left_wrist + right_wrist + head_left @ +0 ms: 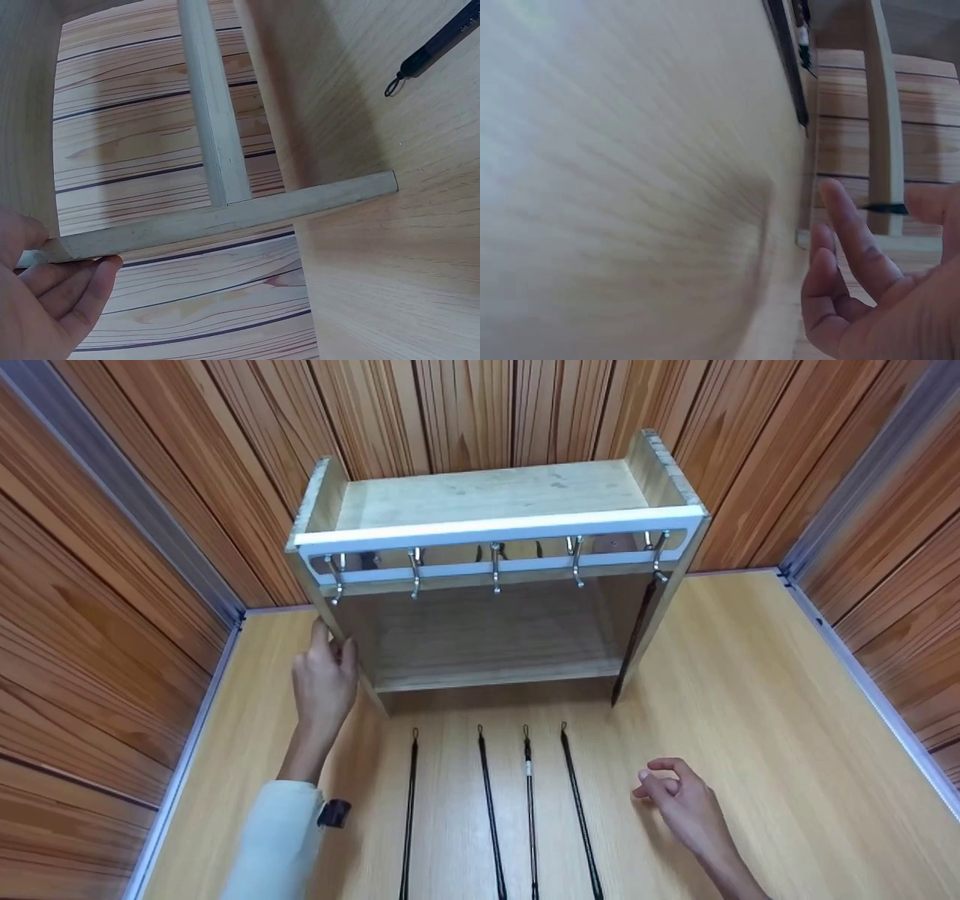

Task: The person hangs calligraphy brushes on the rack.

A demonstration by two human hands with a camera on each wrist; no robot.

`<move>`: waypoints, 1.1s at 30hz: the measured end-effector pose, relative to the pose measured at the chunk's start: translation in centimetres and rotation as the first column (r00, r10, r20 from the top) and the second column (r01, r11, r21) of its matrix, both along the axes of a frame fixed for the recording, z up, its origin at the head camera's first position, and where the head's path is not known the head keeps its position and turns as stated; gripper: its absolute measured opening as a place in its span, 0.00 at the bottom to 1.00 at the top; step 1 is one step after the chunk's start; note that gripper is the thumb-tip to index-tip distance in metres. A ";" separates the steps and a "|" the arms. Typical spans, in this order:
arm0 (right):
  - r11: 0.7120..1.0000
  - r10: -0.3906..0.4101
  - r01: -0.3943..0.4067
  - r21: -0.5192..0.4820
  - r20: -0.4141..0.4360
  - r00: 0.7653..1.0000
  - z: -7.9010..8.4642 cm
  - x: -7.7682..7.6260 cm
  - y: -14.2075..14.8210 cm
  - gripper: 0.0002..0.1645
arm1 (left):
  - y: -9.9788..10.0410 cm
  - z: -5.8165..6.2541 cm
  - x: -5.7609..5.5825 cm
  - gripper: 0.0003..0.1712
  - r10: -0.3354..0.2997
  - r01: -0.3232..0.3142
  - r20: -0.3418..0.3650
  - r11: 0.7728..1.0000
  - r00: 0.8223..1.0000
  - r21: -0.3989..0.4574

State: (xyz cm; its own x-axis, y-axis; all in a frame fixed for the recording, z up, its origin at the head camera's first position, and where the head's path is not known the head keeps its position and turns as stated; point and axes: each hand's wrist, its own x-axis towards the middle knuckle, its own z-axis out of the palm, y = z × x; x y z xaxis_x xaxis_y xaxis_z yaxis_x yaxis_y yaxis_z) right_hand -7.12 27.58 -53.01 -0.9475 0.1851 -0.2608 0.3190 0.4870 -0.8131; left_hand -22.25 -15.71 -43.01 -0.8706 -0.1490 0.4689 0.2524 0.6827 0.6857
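Observation:
A wooden rack (pixel 502 637) with a white rail (pixel 495 525) and several metal hooks stands against the back wall. My left hand (pixel 324 675) grips the edge of its left side panel (pixel 172 229), thumb on one face and fingers on the other. From the rightmost hook a slim dark brush (pixel 637 637) hangs tip down along the right panel. My right hand (pixel 686 806) hovers above the table at right, fingers loosely bent and holding nothing. In the right wrist view the hanging brush's tip (pixel 885 208) appears beyond the gap between finger and thumb.
Several dark brushes with end loops, including one with a white band (pixel 529 810), lie side by side on the table (pixel 750 682) before the rack. Wood-plank walls (pixel 97 607) with metal edging enclose the back and both sides.

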 end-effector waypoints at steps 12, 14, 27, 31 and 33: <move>1.000 0.013 -0.013 0.013 0.021 1.000 -1.5 0.7 -1.4 0.26 | 0.0 0.0 0.0 0.23 0.018 -0.018 0.010 1.000 1.000 0.001; 1.000 0.010 -0.011 0.014 0.026 1.000 -1.6 0.8 -1.6 0.26 | 0.0 0.0 0.0 0.23 0.021 -0.021 0.025 1.000 0.999 0.000; 1.000 -0.006 0.006 0.017 0.001 1.000 -2.9 1.6 -4.4 0.17 | -0.1 0.0 -0.1 0.23 0.000 0.000 -0.017 1.000 1.000 0.001; 0.998 0.014 -0.013 0.064 -0.026 1.000 -3.0 1.6 -5.3 0.16 | 0.0 0.0 -0.1 0.24 0.004 -0.004 -0.005 1.000 1.000 0.008; 0.996 0.026 -0.022 0.091 -0.039 0.999 -3.0 1.6 -5.6 0.16 | 0.0 0.1 -0.1 0.24 0.004 -0.004 0.003 1.000 1.000 0.010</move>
